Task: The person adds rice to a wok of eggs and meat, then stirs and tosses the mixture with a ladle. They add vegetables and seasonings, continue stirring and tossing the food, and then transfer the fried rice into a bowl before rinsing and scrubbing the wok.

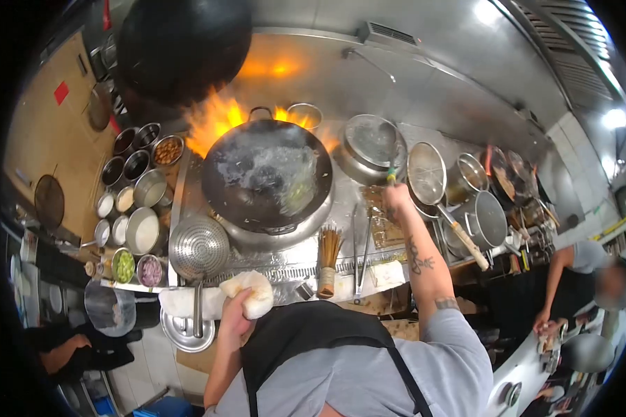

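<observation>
My left hand [238, 314] is closed on a folded white cloth [249, 290] at the front edge of the stove. With my right arm stretched forward, my right hand [396, 197] grips the green-and-yellow handle of a long ladle [392, 171]. Its shaft reaches over a round metal pot [358, 158] of cloudy liquid; the ladle's head is hard to make out. Left of that pot, a black wok [219, 187] sits on the burner, with steaming, bubbling liquid and something pale green inside. Tall flames [219, 121] rise behind the wok.
A perforated skimmer [199, 247] lies left of the wok, by several ingredient containers [144, 229]. A bamboo brush [328, 260], tongs [362, 250] and a mesh strainer [426, 172] are on the right. A large dark wok [184, 48] stands behind. Another person [570, 267] is at far right.
</observation>
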{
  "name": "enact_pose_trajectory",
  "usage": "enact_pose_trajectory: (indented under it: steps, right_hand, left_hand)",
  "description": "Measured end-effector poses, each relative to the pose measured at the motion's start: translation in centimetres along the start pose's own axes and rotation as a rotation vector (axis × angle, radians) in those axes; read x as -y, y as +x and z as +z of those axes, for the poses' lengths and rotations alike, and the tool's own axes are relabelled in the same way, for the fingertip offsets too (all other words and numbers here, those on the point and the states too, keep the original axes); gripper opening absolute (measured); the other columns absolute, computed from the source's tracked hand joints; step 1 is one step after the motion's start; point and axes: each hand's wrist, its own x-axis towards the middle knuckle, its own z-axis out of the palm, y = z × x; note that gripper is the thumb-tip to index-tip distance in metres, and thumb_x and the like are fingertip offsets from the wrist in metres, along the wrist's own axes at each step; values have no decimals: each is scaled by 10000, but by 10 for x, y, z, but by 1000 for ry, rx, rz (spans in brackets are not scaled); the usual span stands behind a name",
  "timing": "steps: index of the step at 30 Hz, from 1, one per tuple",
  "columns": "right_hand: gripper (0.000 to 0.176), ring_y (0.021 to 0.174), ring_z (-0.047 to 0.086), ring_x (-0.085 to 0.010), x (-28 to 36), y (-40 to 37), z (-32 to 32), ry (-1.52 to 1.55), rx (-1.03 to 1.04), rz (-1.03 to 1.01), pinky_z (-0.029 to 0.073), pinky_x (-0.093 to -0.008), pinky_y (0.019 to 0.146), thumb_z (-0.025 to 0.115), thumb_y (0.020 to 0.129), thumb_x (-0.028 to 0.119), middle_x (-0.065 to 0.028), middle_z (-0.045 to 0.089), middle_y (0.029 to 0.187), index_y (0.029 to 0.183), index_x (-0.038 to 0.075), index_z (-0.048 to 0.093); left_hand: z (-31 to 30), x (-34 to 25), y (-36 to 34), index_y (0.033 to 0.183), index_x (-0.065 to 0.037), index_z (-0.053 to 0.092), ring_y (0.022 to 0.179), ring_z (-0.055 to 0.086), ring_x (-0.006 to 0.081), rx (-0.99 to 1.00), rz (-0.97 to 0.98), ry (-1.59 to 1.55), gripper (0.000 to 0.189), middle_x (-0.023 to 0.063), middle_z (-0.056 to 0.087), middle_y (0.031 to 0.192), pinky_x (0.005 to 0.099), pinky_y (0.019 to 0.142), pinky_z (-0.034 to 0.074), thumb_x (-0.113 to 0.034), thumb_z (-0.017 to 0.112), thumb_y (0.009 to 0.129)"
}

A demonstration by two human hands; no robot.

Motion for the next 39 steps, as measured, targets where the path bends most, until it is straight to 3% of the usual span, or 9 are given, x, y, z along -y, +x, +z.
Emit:
enact_pose_trajectory:
  steps: [4,9,13,19,26,28,32,36,39]
  right_hand:
    - [104,392,382,-39,24,-1,-43,1331,629,419,349,-183,349,445,900,44,47,418,556,802,15,467]
    - [95,414,404,-33,58,-64,-64,1439,764,408,340,-188,359,448,905,33,55,411,558,825,8,493]
    - [213,426,415,-40,60,-120,-83,1546,923,423,346,-202,367,420,918,61,39,436,613,1070,-53,517]
    - [360,427,425,-45,57,-227,-88,1639,1076,537,387,-222,360,381,932,70,5,452,683,1272,-38,423]
    - [375,425,415,-28,19,-254,-13,1570,1253,652,398,-214,363,409,949,97,11,431,656,1317,35,446]
    - [378,434,449,-73,22,-268,26,1402,1054,739,417,-231,377,440,969,152,-2,452,651,1330,42,435]
    - [449,643,683,-235,-11,-250,66,493,1322,103,547,-289,497,416,1010,369,-142,655,796,1234,-9,509]
    - [577,848,694,-323,-104,-189,124,-620,429,-353,561,-392,604,555,931,369,-212,663,873,1265,-92,461]
    - [705,870,680,-330,-146,-186,162,-722,400,-182,547,-391,642,652,853,301,-227,645,958,1377,-64,352]
  left_hand:
    - [-3,12,22,1323,15,440,1097,594,251,123,109,316,553,129,577,1216,377,933,495,30,622,801]
    - [-5,35,70,1400,-9,348,1186,534,295,337,156,783,755,170,531,1294,368,990,436,-47,706,737]
    - [-7,43,70,1467,-13,139,1250,437,433,-20,176,1475,1014,322,423,1342,450,1045,377,-170,762,683]
    - [20,2,21,1431,-15,289,1210,476,414,-77,171,1691,825,267,464,1332,423,1008,412,-197,710,746]
    - [92,-23,18,1367,-10,390,1232,436,392,193,961,1360,678,203,416,1372,425,1017,388,-140,674,765]
    - [115,-20,21,1386,-8,358,1254,413,380,164,1056,1318,727,197,368,1409,430,1026,376,-139,699,758]
    - [120,-25,40,1454,-41,262,1288,398,299,141,1100,850,835,162,340,1430,400,1026,380,-82,724,760]
    - [109,-90,76,1284,-51,424,1107,523,213,-46,970,201,364,141,555,1208,332,946,411,-276,461,1000]
    - [116,-142,95,1123,-38,490,811,576,167,-56,1138,92,196,75,593,809,332,806,468,-189,467,1001]
